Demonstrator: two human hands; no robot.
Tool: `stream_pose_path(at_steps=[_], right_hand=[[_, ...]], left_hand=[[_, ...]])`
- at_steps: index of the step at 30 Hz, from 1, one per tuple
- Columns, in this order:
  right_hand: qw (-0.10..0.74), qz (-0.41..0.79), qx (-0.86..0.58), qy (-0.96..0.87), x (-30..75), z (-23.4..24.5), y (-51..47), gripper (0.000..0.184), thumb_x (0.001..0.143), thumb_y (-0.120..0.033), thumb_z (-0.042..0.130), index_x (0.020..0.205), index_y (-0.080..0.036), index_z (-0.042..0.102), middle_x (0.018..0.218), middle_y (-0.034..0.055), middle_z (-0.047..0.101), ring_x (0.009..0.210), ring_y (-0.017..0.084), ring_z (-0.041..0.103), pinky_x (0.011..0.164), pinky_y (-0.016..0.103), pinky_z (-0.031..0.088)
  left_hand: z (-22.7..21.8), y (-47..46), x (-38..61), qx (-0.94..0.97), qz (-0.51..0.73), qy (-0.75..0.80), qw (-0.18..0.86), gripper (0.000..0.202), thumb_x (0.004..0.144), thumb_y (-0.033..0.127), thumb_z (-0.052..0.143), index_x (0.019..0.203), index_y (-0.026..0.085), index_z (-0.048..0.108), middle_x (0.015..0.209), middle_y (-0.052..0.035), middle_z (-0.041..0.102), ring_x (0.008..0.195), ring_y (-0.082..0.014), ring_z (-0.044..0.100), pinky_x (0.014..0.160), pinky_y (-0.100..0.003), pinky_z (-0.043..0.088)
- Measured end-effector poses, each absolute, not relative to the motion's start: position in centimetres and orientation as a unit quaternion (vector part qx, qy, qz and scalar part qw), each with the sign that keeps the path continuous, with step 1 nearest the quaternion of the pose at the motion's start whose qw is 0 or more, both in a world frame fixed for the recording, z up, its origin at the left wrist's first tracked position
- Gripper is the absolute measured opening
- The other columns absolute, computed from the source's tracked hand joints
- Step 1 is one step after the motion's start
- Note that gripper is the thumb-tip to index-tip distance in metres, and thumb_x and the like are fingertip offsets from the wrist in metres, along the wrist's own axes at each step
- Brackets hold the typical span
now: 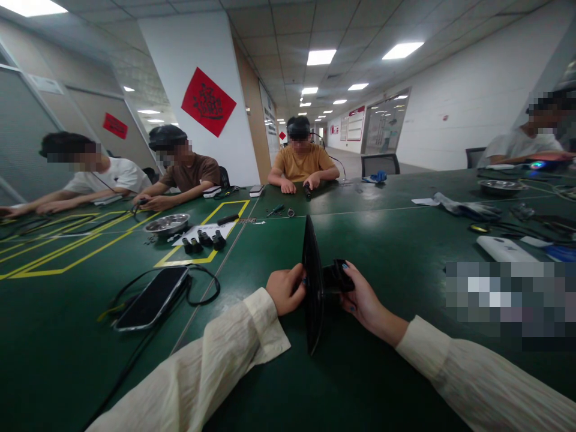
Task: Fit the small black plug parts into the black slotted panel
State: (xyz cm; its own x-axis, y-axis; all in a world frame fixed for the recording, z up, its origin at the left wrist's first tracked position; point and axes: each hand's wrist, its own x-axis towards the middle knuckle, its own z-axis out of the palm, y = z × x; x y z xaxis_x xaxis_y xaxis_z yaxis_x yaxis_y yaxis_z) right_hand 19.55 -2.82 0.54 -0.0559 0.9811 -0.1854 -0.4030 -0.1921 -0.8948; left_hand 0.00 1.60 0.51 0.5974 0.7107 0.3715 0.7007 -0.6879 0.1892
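A thin black panel [314,288], seen almost edge-on, stands upright in front of me above the green table. From its right face juts a black bracket-like part [332,277]. My right hand [365,299] is closed around the outer end of that part, thumb on top. My left hand [286,289] is on the other side, its fingers bent in against the panel's left face. The panel hides some of the left fingertips, so I cannot make out whether something small is between them.
A phone [155,297] with a cable lies left on the green table [252,384]. Beyond it are a metal bowl [167,224], several black fittings [204,239] and white paper. A white device [508,249], gloves [465,207] and cables lie right. Several people sit around the table.
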Motion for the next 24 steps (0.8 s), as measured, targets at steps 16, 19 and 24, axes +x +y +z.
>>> stream_pose_path(at_steps=[16,19,24], right_hand=[[0.543,0.642,-0.425,-0.335,19.49,0.64,-2.89,0.037,0.077,-0.044,0.051,0.109,-0.028,0.043,0.054,-0.0073,0.048,0.037,0.008,0.042,0.033,0.016,0.017],[0.540,0.645,-0.423,-0.337,19.52,0.67,-2.91,0.035,0.078,-0.044,0.049,0.109,-0.028,0.043,0.054,-0.0070,0.049,0.038,0.008,0.042,0.033,0.016,0.018],[0.536,0.647,-0.430,-0.330,19.47,0.76,-2.93,0.034,0.078,-0.044,0.050,0.108,-0.028,0.044,0.056,-0.0064,0.049,0.039,0.008,0.044,0.033,0.016,0.019]], left_hand=[[0.41,1.68,0.02,0.892,0.216,0.397,0.019,0.021,0.082,0.034,0.035,0.090,0.020,0.047,0.060,-0.0003,0.055,0.056,-0.0184,0.056,0.053,-0.027,0.035],[0.44,1.65,0.05,0.892,0.218,0.396,0.015,0.021,0.083,0.034,0.033,0.090,0.020,0.047,0.059,-0.0004,0.055,0.056,-0.0179,0.055,0.053,-0.027,0.034],[0.57,1.65,0.07,0.893,0.212,0.397,0.016,0.019,0.085,0.032,0.032,0.088,0.020,0.046,0.058,-0.0002,0.055,0.054,-0.0164,0.054,0.052,-0.026,0.033]])
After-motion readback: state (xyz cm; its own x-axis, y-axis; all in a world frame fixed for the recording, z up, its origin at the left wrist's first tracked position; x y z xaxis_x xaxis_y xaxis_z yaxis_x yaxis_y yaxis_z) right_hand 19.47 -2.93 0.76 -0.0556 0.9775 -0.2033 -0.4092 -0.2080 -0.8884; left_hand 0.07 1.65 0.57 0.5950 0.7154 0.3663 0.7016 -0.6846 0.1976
